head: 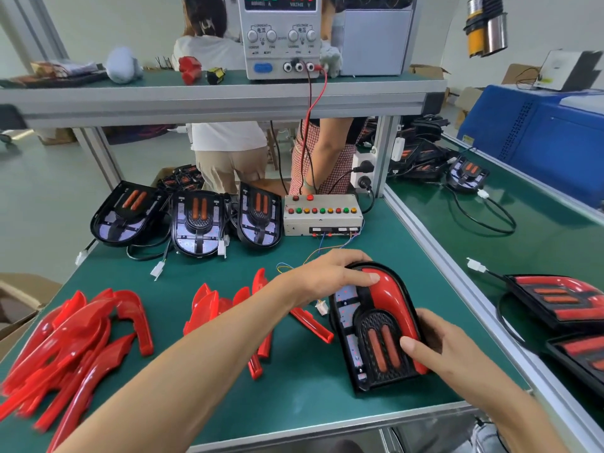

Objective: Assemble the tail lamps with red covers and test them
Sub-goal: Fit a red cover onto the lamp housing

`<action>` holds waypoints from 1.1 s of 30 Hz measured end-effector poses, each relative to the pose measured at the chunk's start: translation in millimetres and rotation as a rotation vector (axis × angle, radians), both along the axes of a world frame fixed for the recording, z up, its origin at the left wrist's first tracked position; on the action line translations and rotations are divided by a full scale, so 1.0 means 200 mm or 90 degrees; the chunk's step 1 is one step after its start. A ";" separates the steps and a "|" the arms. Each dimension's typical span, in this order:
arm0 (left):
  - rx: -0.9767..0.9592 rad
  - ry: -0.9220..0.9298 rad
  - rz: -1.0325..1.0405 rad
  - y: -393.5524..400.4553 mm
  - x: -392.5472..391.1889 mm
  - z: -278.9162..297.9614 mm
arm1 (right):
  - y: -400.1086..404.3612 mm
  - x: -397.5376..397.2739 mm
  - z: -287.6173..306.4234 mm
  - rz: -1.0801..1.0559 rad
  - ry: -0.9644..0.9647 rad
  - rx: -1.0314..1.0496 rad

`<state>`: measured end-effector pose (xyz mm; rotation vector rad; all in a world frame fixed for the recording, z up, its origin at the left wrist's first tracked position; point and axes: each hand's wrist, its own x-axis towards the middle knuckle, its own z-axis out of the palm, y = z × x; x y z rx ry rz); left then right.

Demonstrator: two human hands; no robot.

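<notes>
Lying at the far left of the green bench (209, 403), a heap of loose red covers (68, 344) spreads toward the near edge, glossy and overlapping. Behind it, at the back of the bench, three uncovered tail lamps (196, 222) lean side by side — black housings with orange bars, their white connectors trailing on the mat. A smaller group of red covers (228, 308) lies near the middle, partly crossed by the person's left forearm. Above, on the shelf, a power supply (281, 37) stands with red and black leads dropping down to a beige test box (322, 215) with a row of coloured buttons, just right of the three lamps.

The left hand (330, 276) reaches across and presses down on the rounded top end of the red cover (392, 302) seated along the right side of the tail lamp (376, 328), fingers fairly straight and laid flat over it. That lamp lies flat on the bench right of centre, nearer the front edge. The right hand (434, 346) grips the lamp's lower right edge — thumb on top beside the orange bars, fingers curled under the rim. Farther right, on the adjoining bench, finished lamps (562, 302) with red covers lie with their cables.
</notes>
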<state>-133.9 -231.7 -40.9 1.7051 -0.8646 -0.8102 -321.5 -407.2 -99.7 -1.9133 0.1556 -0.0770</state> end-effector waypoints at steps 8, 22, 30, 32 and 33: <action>0.009 -0.114 0.075 0.01 -0.03 0.03 | 0.10 0.07 -0.03 -0.074 -0.036 0.134; 0.093 -0.299 0.780 1.43 -0.17 -0.12 | 0.13 0.13 -0.06 -0.254 0.089 0.160; 0.426 -0.454 0.739 1.47 -0.24 -0.22 | -0.10 0.12 -0.26 -0.259 0.137 0.124; 0.505 -0.462 0.734 1.40 -0.18 -0.22 | -0.06 0.10 -0.22 -0.282 0.134 0.154; 0.558 -0.473 0.722 1.37 -0.14 -0.22 | -0.01 0.10 -0.19 -0.281 0.126 0.169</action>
